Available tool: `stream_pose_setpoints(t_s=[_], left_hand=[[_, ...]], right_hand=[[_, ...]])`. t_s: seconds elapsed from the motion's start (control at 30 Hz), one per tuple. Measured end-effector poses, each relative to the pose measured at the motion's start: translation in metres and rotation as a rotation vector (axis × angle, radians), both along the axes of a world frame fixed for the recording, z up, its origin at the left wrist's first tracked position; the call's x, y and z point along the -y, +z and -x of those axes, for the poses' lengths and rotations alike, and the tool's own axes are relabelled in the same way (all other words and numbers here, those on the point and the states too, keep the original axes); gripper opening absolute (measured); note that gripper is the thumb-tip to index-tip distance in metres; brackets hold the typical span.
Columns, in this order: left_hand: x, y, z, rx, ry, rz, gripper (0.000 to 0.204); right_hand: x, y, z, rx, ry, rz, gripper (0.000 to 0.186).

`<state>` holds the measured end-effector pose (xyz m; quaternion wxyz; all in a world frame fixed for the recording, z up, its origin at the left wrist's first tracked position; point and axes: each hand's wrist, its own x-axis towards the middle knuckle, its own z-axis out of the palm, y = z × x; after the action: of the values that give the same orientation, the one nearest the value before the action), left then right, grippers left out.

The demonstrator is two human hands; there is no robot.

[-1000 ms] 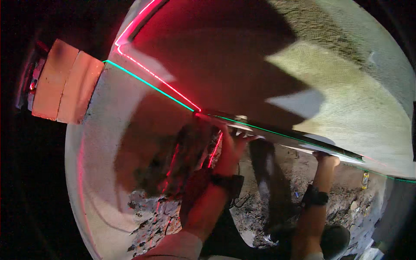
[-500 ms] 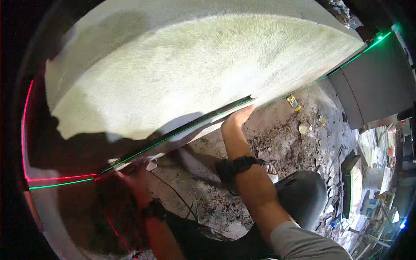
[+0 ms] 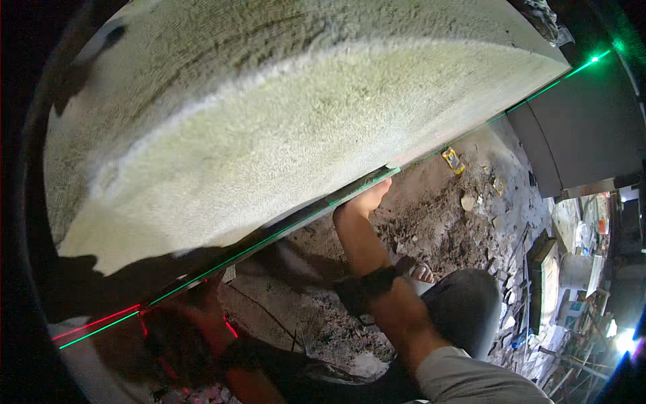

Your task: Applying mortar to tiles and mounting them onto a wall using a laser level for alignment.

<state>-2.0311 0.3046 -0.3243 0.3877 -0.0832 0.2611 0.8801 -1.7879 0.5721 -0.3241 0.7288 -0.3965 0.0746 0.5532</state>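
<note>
A long narrow strip point(image 3: 306, 219), perhaps tile or board, runs slantwise along the lower edge of a pale, rough wall point(image 3: 269, 141). Under its right end is my right hand point(image 3: 369, 200), closed on it from below, with some fingers hidden by the strip. My left hand point(image 3: 195, 299) is in deep shadow beneath the left part, reaching up to its lower edge. Its fingers show only dimly, but it appears to hold the strip. A green laser line runs along the strip, and a red line meets it near the left end.
Loose soil and rubble point(image 3: 431, 229) cover the ground below the wall. A small yellow object point(image 3: 453, 161) lies by the wall. On the right are a grey panel point(image 3: 585, 128), a wooden block point(image 3: 545, 283) and a pale bucket point(image 3: 580, 271). A thin cable point(image 3: 262, 308) lies between my arms.
My right hand has gone from flat, outstretched fingers to a curled grip under the strip. The strip's right end now stands out more from the wall. The view has shifted, with the wall looming larger.
</note>
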Motion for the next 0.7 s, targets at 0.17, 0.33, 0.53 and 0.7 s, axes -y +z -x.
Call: stream_pose_setpoints(t_s=[0.17, 0.33, 0.53, 0.7], left_hand=[[-0.003, -0.013, 0.003, -0.110, 0.063, -0.036, 0.093], [0.007, -0.024, 0.001, -0.671, -0.010, 0.235, 0.070], [0.010, -0.033, 0.012, -0.571, -0.046, 0.215, 0.059], [0.018, -0.035, 0.018, -0.270, -0.121, -0.013, 0.070]], right_hand=[[-0.001, -0.010, -0.003, 0.054, 0.020, 0.084, 0.059], [-0.003, -0.019, -0.004, 0.031, 0.037, -0.095, 0.059], [0.002, 0.003, -0.001, 0.064, 0.093, -0.161, 0.057], [0.002, 0.015, 0.001, 0.091, 0.040, 0.030, 0.056]])
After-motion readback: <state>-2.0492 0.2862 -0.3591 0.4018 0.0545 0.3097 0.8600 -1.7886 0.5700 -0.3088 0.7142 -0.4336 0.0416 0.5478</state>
